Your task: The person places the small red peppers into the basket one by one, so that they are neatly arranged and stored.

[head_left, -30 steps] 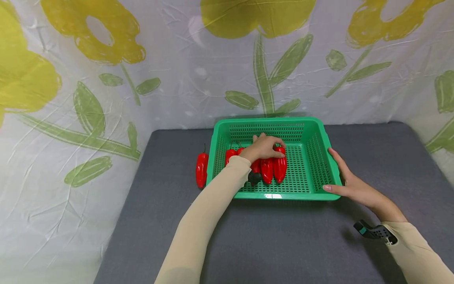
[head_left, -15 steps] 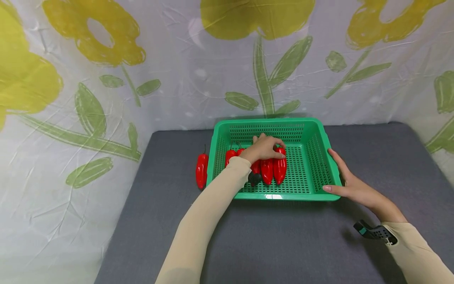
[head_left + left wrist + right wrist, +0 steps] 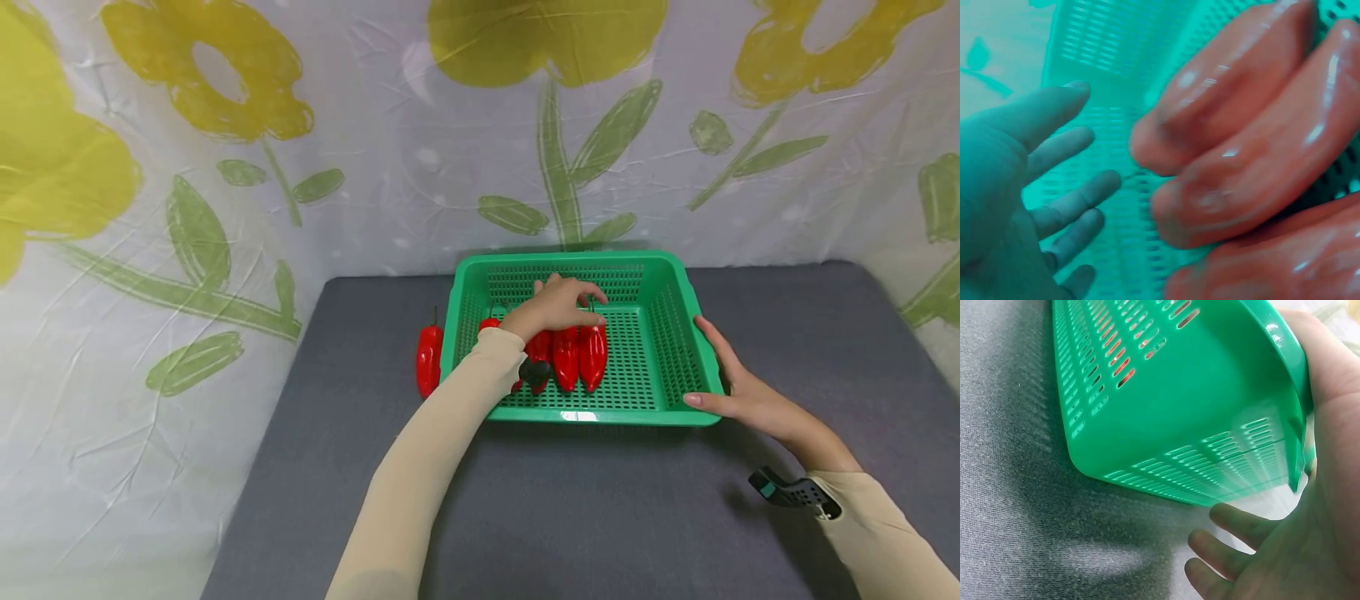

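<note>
A green plastic basket with perforated walls holds several shiny red peppers lying side by side in its left and middle part. Over them is my left hand, fingers spread; the left wrist view shows it apart from the stem ends of the peppers, holding nothing. My right hand grips the basket's front right corner, its thumb on the rim. In the right wrist view three fingers of that hand hang loosely outside the wall. My left forearm and hand hide some peppers.
One more red pepper lies on the dark grey tabletop, just left of the basket. Behind the table hangs a white cloth with yellow flowers. A black strap sits on my right wrist.
My left hand has let go of the rightmost pepper and lifted slightly, its fingers opening. The pepper lies in the row. My right hand and the basket have stayed put.
</note>
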{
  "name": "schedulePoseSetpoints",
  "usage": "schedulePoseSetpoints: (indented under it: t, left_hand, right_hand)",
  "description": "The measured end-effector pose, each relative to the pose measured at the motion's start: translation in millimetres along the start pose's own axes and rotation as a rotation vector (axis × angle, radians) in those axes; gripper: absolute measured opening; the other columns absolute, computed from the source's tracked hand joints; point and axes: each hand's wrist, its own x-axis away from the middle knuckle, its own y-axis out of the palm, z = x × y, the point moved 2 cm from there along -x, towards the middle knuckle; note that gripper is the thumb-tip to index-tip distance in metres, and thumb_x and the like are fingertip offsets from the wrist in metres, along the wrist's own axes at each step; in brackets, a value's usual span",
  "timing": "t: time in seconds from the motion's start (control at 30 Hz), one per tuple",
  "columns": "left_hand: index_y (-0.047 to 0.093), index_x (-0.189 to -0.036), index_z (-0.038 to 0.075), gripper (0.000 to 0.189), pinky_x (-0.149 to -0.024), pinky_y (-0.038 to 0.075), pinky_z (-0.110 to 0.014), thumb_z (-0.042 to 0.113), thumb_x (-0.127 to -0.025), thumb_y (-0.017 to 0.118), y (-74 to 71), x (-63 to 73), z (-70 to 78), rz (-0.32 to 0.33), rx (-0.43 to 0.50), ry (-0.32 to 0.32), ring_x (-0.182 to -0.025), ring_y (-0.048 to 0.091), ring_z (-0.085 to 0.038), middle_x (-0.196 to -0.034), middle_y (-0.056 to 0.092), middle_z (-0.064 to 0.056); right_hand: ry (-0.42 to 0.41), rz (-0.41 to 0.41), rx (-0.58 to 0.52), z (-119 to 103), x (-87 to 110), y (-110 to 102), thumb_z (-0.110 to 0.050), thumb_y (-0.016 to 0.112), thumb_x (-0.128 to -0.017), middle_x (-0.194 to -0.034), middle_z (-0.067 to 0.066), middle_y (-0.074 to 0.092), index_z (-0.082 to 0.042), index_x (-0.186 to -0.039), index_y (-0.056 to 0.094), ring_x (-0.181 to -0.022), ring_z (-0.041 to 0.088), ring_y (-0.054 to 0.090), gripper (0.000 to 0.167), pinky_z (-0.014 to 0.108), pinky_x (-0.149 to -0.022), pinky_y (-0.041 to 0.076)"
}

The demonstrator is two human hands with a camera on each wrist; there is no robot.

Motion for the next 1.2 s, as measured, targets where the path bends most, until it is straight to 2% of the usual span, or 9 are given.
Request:
schedulePoseSetpoints:
  t: [0.27, 0.4, 0.5, 0.57, 0.63, 0.73, 0.9, 1.07, 1.2]
  left_hand:
    - [0.055, -0.14, 0.029, 0.047, -0.093, 0.03, -0.04, 0.045, -0.096, 0.062, -41.8, 36.9, 14.2, 0.039, -0.01, 0.026, -0.121, 0.044, -0.022, -0.133, 0.061, -0.001]
    - [0.057, -0.137, 0.029, 0.043, -0.101, 0.032, -0.046, 0.042, -0.096, 0.062, -64.6, 69.9, 16.2, 0.148, 0.035, 0.05, -0.124, 0.044, -0.022, -0.131, 0.062, 0.001]
    - [0.057, -0.137, 0.027, 0.043, -0.105, 0.03, -0.05, 0.039, -0.097, 0.063, -79.2, 97.5, 12.8, 0.239, 0.082, 0.062, -0.127, 0.042, -0.022, -0.132, 0.063, 0.001]
    - [0.055, -0.139, 0.026, 0.044, -0.106, 0.028, -0.051, 0.037, -0.097, 0.063, -86.2, 115.8, 7.2, 0.302, 0.112, 0.066, -0.13, 0.041, -0.022, -0.132, 0.063, 0.001]
    - [0.054, -0.141, 0.025, 0.046, -0.106, 0.027, -0.053, 0.034, -0.097, 0.064, -91.0, 134.2, -1.1, 0.362, 0.142, 0.066, -0.132, 0.04, -0.023, -0.131, 0.064, 0.001]
    - [0.053, -0.141, 0.023, 0.047, -0.11, 0.027, -0.055, 0.031, -0.096, 0.065, -94.7, 160.4, -18.4, 0.449, 0.17, 0.066, -0.13, 0.043, -0.022, -0.129, 0.063, 0.0]
    - [0.054, -0.141, 0.022, 0.048, -0.106, 0.037, -0.049, 0.025, -0.095, 0.067, -95.7, 195.1, -49.9, 0.573, 0.206, 0.073, -0.126, 0.05, -0.024, -0.131, 0.063, -0.003]
    - [0.053, -0.141, 0.023, 0.049, -0.096, 0.039, -0.044, 0.023, -0.094, 0.068, -85.8, 213.3, -81.1, 0.654, 0.249, 0.04, -0.122, 0.051, -0.025, -0.129, 0.063, -0.007]
    - [0.053, -0.141, 0.024, 0.051, -0.094, 0.04, -0.045, 0.025, -0.093, 0.07, -66.7, 214.5, -111.0, 0.654, 0.271, -0.003, -0.121, 0.051, -0.024, -0.129, 0.061, -0.008]
  right_hand:
    - [-0.001, 0.001, 0.012, 0, -0.2, 0, -0.017, 0.063, -0.094, -0.162, 0.026, -0.01, -0.043, -0.153, -0.021, -0.136, 0.049, 0.029, 0.106, 0.012, -0.082, 0.042]
    - [-0.001, 0.001, 0.016, 0, -0.3, 0, -0.016, 0.063, -0.095, -0.162, 0.025, -0.01, -0.043, -0.153, -0.021, -0.137, 0.049, 0.029, 0.106, 0.014, -0.083, 0.043]
    - [0.003, 0.003, 0.019, 0, 0.3, -1, -0.017, 0.063, -0.095, -0.163, 0.022, -0.014, -0.044, -0.152, -0.021, -0.139, 0.049, 0.023, 0.106, 0.034, -0.093, 0.046]
    - [0.005, 0.005, 0.026, 1, 0.6, -1, -0.017, 0.063, -0.095, -0.163, 0.022, -0.014, -0.045, -0.152, -0.021, -0.139, 0.048, 0.024, 0.106, 0.037, -0.093, 0.046]
    - [0.001, 0.008, 0.027, 1, 0.6, 0, -0.016, 0.063, -0.095, -0.163, 0.021, -0.014, -0.044, -0.152, -0.021, -0.138, 0.047, 0.024, 0.106, 0.033, -0.094, 0.046]
    - [-0.006, 0.011, 0.032, 1, 0.1, 1, -0.016, 0.063, -0.095, -0.163, 0.023, -0.01, -0.043, -0.153, -0.021, -0.134, 0.045, 0.03, 0.106, 0.013, -0.083, 0.042]
    - [-0.007, 0.014, 0.029, 1, 1.3, 1, -0.017, 0.063, -0.094, -0.162, 0.024, -0.011, -0.042, -0.153, -0.021, -0.135, 0.043, 0.03, 0.106, 0.011, -0.081, 0.04]
    - [0.001, 0.019, 0.05, 0, 2.1, 1, -0.018, 0.063, -0.095, -0.162, 0.025, -0.007, -0.043, -0.153, -0.021, -0.127, 0.014, 0.038, 0.105, 0.013, -0.081, 0.043]
    - [0.007, 0.012, 0.044, 0, 0.9, 1, -0.018, 0.062, -0.095, -0.162, 0.023, -0.011, -0.044, -0.152, -0.022, -0.132, 0.027, 0.036, 0.105, 0.014, -0.081, 0.042]
